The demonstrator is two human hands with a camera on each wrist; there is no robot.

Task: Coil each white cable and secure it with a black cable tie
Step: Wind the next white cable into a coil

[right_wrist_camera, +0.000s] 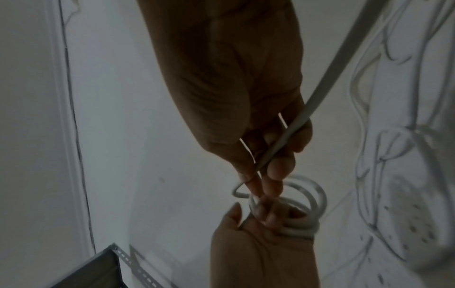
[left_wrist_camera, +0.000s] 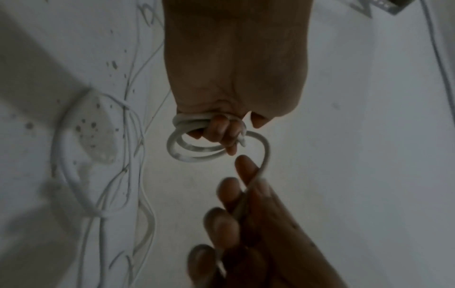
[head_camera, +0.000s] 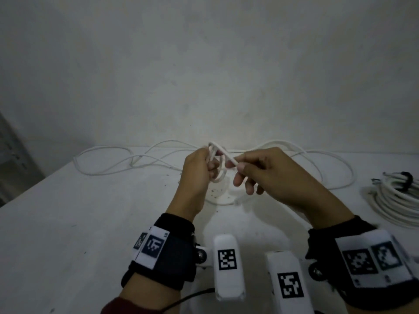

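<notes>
A small coil of white cable (head_camera: 217, 164) is gripped in the curled left hand (head_camera: 196, 171), raised over the white table (head_camera: 90, 223); the feeding strand is pinched by the right hand (head_camera: 260, 171). Each new loop is best matched to those already held, with twist eased out by the right fingertips (right_wrist_camera: 273, 187).

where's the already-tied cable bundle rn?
Head view, far right edge of the table: the tied cable bundle lies flat with its black cable tie at the far end, right of the right hand.
</notes>
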